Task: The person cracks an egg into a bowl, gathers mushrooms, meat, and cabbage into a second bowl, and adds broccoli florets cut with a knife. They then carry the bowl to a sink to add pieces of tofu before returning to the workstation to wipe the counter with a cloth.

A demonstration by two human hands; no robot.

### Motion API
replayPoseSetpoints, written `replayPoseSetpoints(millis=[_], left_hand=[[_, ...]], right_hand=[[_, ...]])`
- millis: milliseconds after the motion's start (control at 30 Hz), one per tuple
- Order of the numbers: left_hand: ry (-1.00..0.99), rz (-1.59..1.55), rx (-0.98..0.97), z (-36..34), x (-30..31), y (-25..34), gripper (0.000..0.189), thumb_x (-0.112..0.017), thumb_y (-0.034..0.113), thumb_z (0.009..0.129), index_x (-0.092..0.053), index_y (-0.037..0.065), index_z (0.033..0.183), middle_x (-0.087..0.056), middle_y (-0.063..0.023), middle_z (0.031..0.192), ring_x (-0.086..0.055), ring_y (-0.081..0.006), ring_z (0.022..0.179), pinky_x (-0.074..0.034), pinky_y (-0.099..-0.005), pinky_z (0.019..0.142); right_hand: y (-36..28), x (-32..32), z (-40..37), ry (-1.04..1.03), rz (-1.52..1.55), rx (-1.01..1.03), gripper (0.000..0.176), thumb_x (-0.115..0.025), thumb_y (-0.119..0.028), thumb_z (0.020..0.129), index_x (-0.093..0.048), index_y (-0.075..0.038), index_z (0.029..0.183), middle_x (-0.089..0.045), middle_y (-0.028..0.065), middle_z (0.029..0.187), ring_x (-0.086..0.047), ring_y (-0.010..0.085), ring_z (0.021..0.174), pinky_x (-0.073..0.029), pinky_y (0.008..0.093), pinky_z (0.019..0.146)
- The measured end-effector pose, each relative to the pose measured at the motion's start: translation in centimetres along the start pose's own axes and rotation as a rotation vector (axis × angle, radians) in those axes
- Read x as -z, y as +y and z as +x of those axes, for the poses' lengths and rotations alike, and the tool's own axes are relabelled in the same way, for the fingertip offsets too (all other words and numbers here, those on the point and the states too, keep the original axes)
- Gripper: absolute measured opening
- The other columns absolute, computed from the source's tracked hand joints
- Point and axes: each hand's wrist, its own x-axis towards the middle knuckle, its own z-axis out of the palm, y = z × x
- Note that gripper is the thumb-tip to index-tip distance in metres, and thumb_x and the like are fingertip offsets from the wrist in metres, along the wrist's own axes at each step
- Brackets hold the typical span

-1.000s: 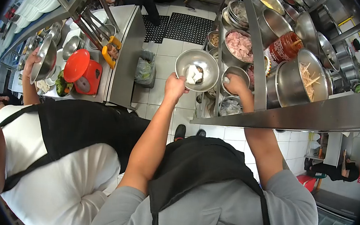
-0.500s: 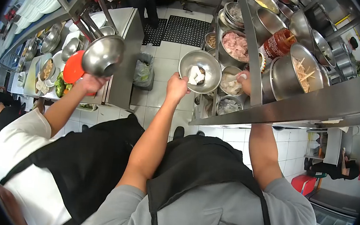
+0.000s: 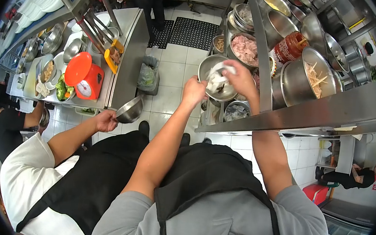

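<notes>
A metal mixing bowl (image 3: 202,62) is gripped at its near rim by my left hand (image 3: 194,92), fingers closed. In it lie white, slippery-looking pieces of food (image 3: 215,81), with something dark beneath them. My right hand (image 3: 242,81) is over the bowl's right side, fingers closed on more of the white food, which is slightly blurred. Below my right forearm, a round container (image 3: 237,112) of greyish-white pieces is partly visible. Behind the bowl stands a metal pot of pink raw meat cubes (image 3: 245,49).
A steel shelf edge (image 3: 266,57) runs close to my right forearm. Pots and a red-labelled jar (image 3: 290,46) stand on it. To my left, a co-worker's hand (image 3: 106,121) holds a metal bowl (image 3: 131,109). A red scale (image 3: 86,83) sits on the counter; a bin (image 3: 149,75) is on the floor.
My right hand has come up from a container under the shelf to the bowl with white food. My left hand has shifted the bowl rightward. The co-worker's bowl has moved down, away from the scale.
</notes>
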Motion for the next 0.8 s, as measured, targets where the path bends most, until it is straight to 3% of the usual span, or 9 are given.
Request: replayPoseSetpoints(millis=[33, 67, 167, 200, 300, 367, 400, 533, 800], left_hand=[[-0.017, -0.022, 0.026, -0.2, 0.0, 0.0, 0.034, -0.053, 0.012, 0.086, -0.055, -0.012, 0.110, -0.067, -0.0228, 0.085, -0.069, -0.0260, 0.062, -0.058, -0.0340, 0.052], [-0.033, -0.046, 0.053, -0.4, 0.1, -0.2, 0.033, -0.053, 0.012, 0.087, -0.054, -0.012, 0.110, -0.067, -0.0217, 0.087, -0.069, -0.0253, 0.063, -0.058, -0.0331, 0.053], [-0.024, -0.074, 0.085, -0.4, 0.7, -1.5, 0.033, -0.053, 0.011, 0.087, -0.054, -0.012, 0.111, -0.067, -0.0203, 0.091, -0.069, -0.0245, 0.066, -0.059, -0.0318, 0.053], [-0.013, -0.073, 0.091, -0.4, 1.0, -2.2, 0.033, -0.053, 0.011, 0.087, -0.055, -0.012, 0.111, -0.067, -0.0202, 0.092, -0.069, -0.0245, 0.066, -0.058, -0.0317, 0.053], [0.074, -0.110, 0.108, -0.5, 2.0, -3.9, 0.034, -0.052, 0.011, 0.086, -0.056, -0.011, 0.112, -0.067, -0.0194, 0.093, -0.068, -0.0239, 0.068, -0.058, -0.0314, 0.053], [0.146, -0.097, 0.099, -0.9, 2.7, -4.5, 0.034, -0.052, 0.011, 0.086, -0.056, -0.010, 0.113, -0.067, -0.0192, 0.094, -0.068, -0.0233, 0.069, -0.058, -0.0312, 0.052], [0.183, -0.089, 0.089, -0.9, 3.1, -4.6, 0.035, -0.051, 0.011, 0.086, -0.056, -0.010, 0.114, -0.067, -0.0191, 0.094, -0.068, -0.0230, 0.069, -0.058, -0.0312, 0.052], [0.215, -0.053, 0.113, -0.7, 3.8, -5.1, 0.033, -0.052, 0.011, 0.086, -0.056, -0.010, 0.111, -0.068, -0.0243, 0.094, -0.071, -0.0297, 0.074, -0.061, -0.0362, 0.057], [0.184, -0.051, 0.089, -0.4, 3.4, -4.1, 0.033, -0.052, 0.011, 0.086, -0.057, -0.011, 0.111, -0.068, -0.0235, 0.094, -0.071, -0.0288, 0.076, -0.061, -0.0361, 0.058]], right_hand=[[-0.4, -0.4, -0.4, -0.024, -0.337, 0.056, 0.026, -0.069, -0.015, 0.085, -0.066, -0.005, 0.108, -0.070, 0.0102, 0.096, -0.066, 0.0286, 0.078, -0.052, 0.0332, 0.075], [-0.6, -1.3, -0.8, -0.013, -0.353, 0.060, 0.031, -0.070, -0.016, 0.082, -0.066, -0.005, 0.110, -0.069, 0.0150, 0.098, -0.064, 0.0367, 0.085, -0.051, 0.0374, 0.083], [-0.2, -2.3, -1.9, -0.147, -0.489, 0.284, 0.029, -0.070, -0.019, 0.081, -0.068, -0.004, 0.106, -0.069, 0.0167, 0.093, -0.064, 0.0351, 0.091, -0.048, 0.0401, 0.089], [0.6, -2.3, -2.0, -0.071, -0.508, 0.378, 0.025, -0.068, -0.020, 0.083, -0.068, -0.003, 0.101, -0.068, 0.0189, 0.095, -0.063, 0.0347, 0.096, -0.047, 0.0419, 0.091], [3.9, 0.4, -0.4, 0.290, -0.525, 0.073, 0.021, -0.061, -0.016, 0.087, -0.069, -0.001, 0.098, -0.068, 0.0180, 0.099, -0.063, 0.0345, 0.100, -0.049, 0.0420, 0.086], [8.4, 3.2, 0.9, 0.524, -0.884, -0.006, 0.023, -0.058, -0.015, 0.086, -0.069, -0.002, 0.100, -0.068, 0.0215, 0.099, -0.065, 0.0366, 0.097, -0.050, 0.0468, 0.088], [9.2, 4.6, 1.7, 0.444, -1.050, -0.307, 0.031, -0.060, -0.023, 0.085, -0.069, -0.001, 0.105, -0.068, 0.0233, 0.104, -0.065, 0.0380, 0.100, -0.050, 0.0461, 0.091], [19.6, 10.9, 5.5, 0.155, -1.002, -0.777, 0.046, -0.060, -0.036, 0.087, -0.065, -0.001, 0.115, -0.061, 0.0253, 0.121, -0.060, 0.0397, 0.113, -0.048, 0.0432, 0.096], [16.7, 10.5, 4.1, 0.255, -0.814, -0.598, 0.039, -0.060, -0.031, 0.089, -0.067, 0.000, 0.112, -0.065, 0.0229, 0.114, -0.063, 0.0349, 0.107, -0.050, 0.0409, 0.088]])
